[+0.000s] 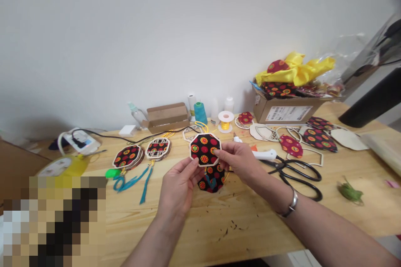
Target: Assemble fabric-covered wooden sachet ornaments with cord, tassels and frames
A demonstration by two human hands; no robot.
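Note:
Between both hands, above the table, is an octagonal ornament (204, 150) with a pale frame and black floral fabric. My left hand (183, 177) pinches its lower left edge, thumb on the front. My right hand (236, 158) grips the right edge between thumb and fingers. A yellow cord loop rises from the ornament's top, and a bit of teal tassel shows under it. Beneath lies a piece of the same black floral fabric (213, 183), partly covered by the ornament and my fingers. Just past my right hand is a white glue gun (265, 154), partly hidden.
Black-handled scissors (302, 171) lie right of my right forearm. Stacked ornaments (158, 149) with teal tassels are on the left. Behind stand a teal thread cone (200, 112), a yellow cord spool (225, 122) and a cardboard box (282, 110) of fabric. A black cable (144, 138) crosses the back left.

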